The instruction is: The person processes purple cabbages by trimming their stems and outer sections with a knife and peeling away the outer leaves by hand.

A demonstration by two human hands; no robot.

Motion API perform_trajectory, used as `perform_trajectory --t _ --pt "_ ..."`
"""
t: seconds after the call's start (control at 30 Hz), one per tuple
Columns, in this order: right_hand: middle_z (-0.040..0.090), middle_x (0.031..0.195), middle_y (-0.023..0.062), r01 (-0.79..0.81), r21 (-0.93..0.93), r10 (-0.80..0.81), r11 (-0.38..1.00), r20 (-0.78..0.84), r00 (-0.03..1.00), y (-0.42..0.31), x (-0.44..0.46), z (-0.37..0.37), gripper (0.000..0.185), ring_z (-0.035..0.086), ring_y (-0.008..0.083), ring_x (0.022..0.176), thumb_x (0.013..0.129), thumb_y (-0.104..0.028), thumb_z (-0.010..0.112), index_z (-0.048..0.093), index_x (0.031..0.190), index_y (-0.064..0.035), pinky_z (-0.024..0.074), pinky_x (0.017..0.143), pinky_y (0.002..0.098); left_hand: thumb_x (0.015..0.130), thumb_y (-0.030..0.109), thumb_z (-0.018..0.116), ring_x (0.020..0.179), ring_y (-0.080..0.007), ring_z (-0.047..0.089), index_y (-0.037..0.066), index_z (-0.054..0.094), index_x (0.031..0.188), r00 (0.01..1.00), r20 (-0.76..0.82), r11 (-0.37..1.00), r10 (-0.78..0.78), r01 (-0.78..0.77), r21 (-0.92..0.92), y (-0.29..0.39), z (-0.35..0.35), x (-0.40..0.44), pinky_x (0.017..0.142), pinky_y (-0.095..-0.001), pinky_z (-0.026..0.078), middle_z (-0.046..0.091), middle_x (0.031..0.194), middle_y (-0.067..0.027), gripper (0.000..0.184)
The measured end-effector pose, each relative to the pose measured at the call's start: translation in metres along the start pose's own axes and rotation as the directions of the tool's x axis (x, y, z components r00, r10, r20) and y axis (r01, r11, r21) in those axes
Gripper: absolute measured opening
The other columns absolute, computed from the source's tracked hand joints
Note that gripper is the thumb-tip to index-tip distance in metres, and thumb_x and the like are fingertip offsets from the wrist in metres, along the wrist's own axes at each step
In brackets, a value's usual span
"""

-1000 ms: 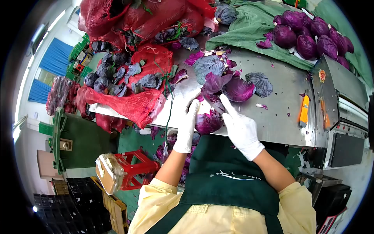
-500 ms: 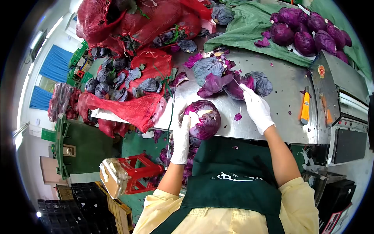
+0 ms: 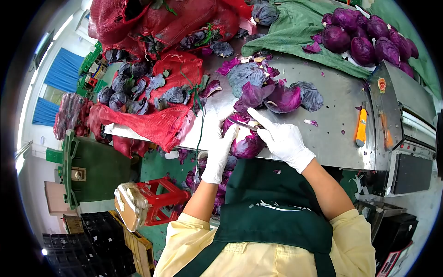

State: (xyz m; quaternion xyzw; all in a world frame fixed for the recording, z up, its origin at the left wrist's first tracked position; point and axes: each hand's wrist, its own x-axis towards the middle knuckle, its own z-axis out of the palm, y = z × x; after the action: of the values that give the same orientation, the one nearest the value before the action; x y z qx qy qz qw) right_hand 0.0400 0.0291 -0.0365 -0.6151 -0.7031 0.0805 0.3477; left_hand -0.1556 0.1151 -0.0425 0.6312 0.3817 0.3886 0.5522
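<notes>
In white gloves, both my hands are at a purple cabbage (image 3: pixel 248 147) by the table's front edge. My left hand (image 3: pixel 218 156) grips its left side. My right hand (image 3: pixel 285 142) is closed on a small knife (image 3: pixel 242 123), whose thin blade lies across the top of the cabbage. The knife's handle is hidden in the glove. Just beyond my hands lie loose purple leaves (image 3: pixel 284 98) and greyish outer leaves (image 3: pixel 249 77).
Red mesh sacks (image 3: pixel 170 30) and untrimmed cabbages (image 3: pixel 121 87) cover the left and back. Shiny cabbages (image 3: pixel 336 39) are piled on a green cloth (image 3: pixel 288 34) at back right. A yellow cutter (image 3: pixel 362 127) lies near a metal machine (image 3: pixel 406 111).
My right hand has come left and down from the loose leaves to the cabbage, bringing the knife over it. A purple leaf now lies opened out on the pile. My left hand stays on the cabbage.
</notes>
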Motion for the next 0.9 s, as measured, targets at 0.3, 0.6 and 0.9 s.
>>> perform_trajectory --t 0.3,0.6,0.9 --pt "0.072 0.113 0.0040 -0.005 -0.019 0.001 1.000 -0.196 0.981 0.002 0.003 0.019 0.046 0.069 0.0272 0.067 0.100 -0.033 0.056 0.054 0.143 -0.0184 0.0552 0.059 0.0371 0.095 0.005 0.059 0.126 -0.0192 0.053 0.002 0.052 0.141 0.996 -0.048 0.996 -0.076 0.078 0.040 -0.006 0.000 0.000 0.111 -0.0329 0.038 0.056 0.138 -0.0110 0.047" --pt "0.068 0.071 0.0141 -0.161 0.175 0.170 0.971 -0.039 0.985 0.019 0.007 0.001 0.040 0.067 0.0326 0.061 0.103 -0.034 0.050 0.054 0.143 -0.0304 0.0521 0.055 0.0443 0.092 0.006 0.061 0.129 -0.0205 0.052 -0.001 0.054 0.137 0.999 -0.044 0.999 0.021 -0.019 0.031 0.006 0.007 -0.013 0.113 -0.0344 0.036 0.056 0.137 -0.0131 0.047" --pt "0.073 0.089 0.0111 0.043 -0.009 -0.043 0.999 -0.057 0.997 0.010 -0.002 0.004 0.047 0.065 0.0292 0.057 0.102 -0.033 0.051 0.050 0.148 -0.0207 0.0529 0.055 0.0406 0.092 0.005 0.065 0.117 -0.0189 0.058 0.000 0.055 0.135 0.999 -0.020 0.999 0.037 -0.037 -0.007 -0.003 0.001 0.001 0.105 -0.0335 0.044 0.059 0.126 -0.0111 0.045"
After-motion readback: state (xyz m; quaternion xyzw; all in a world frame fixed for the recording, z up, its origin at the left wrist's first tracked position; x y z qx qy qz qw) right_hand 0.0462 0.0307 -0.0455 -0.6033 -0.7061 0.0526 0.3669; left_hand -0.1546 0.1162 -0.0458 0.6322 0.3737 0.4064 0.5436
